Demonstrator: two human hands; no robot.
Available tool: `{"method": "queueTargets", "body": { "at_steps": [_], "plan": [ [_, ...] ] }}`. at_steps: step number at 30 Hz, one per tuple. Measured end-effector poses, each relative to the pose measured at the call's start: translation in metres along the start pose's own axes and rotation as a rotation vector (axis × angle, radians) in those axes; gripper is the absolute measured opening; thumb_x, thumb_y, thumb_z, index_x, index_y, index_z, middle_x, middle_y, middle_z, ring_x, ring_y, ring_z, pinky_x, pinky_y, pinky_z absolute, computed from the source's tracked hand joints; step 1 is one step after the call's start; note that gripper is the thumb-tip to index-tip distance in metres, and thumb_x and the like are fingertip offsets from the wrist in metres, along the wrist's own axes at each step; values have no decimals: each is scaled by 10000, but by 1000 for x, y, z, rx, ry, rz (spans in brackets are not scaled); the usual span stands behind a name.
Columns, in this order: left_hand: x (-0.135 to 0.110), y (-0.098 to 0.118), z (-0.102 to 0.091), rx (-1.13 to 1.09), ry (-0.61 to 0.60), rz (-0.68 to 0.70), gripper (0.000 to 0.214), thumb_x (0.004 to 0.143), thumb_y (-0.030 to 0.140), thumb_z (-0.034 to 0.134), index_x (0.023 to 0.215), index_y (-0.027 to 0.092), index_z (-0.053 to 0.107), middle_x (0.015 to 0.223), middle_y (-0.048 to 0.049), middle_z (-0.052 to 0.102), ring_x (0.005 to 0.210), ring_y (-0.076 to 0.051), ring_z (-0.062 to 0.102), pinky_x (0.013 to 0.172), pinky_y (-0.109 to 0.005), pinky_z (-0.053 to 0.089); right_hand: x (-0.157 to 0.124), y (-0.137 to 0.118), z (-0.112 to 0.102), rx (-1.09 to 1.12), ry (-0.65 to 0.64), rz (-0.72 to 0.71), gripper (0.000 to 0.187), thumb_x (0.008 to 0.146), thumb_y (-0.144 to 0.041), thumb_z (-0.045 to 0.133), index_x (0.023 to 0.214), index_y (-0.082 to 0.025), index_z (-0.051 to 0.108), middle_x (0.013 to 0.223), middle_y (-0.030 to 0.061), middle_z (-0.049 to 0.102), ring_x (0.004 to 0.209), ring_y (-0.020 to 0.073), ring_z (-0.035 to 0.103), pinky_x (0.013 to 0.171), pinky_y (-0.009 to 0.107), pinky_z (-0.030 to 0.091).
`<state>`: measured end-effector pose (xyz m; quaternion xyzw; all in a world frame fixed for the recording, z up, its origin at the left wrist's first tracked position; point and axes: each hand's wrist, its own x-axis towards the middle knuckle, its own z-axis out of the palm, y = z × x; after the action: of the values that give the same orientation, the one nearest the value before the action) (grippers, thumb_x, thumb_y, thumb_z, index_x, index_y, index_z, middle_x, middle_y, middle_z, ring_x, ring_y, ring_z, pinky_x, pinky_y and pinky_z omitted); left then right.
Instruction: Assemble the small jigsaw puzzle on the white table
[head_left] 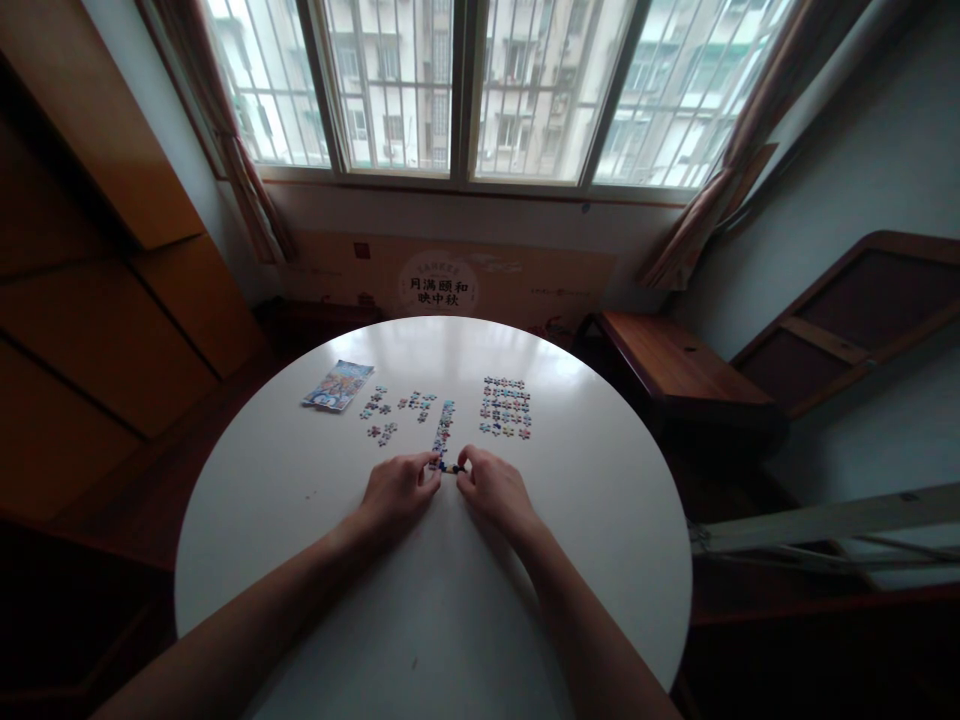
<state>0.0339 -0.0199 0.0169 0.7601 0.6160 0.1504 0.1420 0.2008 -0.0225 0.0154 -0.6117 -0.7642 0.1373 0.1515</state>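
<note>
My left hand (397, 490) and my right hand (491, 487) rest on a round white table (315, 560), fingertips pinched together around small jigsaw pieces (450, 467) at the near end of a joined strip of pieces (444, 428). The strip runs away from me toward the window. Loose pieces (396, 412) lie scattered to the left of the strip. A neat grid of separate pieces (506, 408) lies to its right. A colourful picture card (338, 385) sits at the far left of the pieces.
A dark wooden side table (675, 370) stands to the right of the round table. Wooden cabinets (97, 300) line the left wall. A barred window (480, 90) with curtains fills the back. A slanted wooden frame (847, 320) leans at the right.
</note>
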Motion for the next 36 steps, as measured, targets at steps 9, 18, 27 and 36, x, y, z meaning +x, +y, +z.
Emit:
{"method": "queueTargets", "body": {
  "at_steps": [9,18,27,36],
  "plan": [
    [1,-1,0,18,-20,10,364,827,361,498,1157,272,625,787,-12,683,717,-152,612,653,-230,384,0,0,0,6,7,-7,175,814,-252,490,967,-228,573,856,12,660,771,151,579,655,243,316],
    [0,2,-3,9,-27,0,364,827,348,500,1159,267,624,803,-15,683,759,-155,616,673,-225,390,0,-1,-2,0,-22,11,189,824,-252,489,991,-224,572,900,23,661,809,151,577,673,241,324],
    [-1,3,-4,7,-33,2,360,827,337,504,1159,264,624,813,-15,689,759,-156,621,673,-229,398,-1,-5,-5,-4,-48,32,192,835,-252,483,1002,-224,571,921,28,657,831,155,577,690,245,328],
    [-1,1,0,2,-6,13,368,831,343,500,1169,262,621,822,-18,692,767,-161,625,705,-234,409,-1,-3,-3,1,-28,14,180,826,-249,491,983,-222,575,881,19,656,795,149,570,674,243,316]
  ]
}}
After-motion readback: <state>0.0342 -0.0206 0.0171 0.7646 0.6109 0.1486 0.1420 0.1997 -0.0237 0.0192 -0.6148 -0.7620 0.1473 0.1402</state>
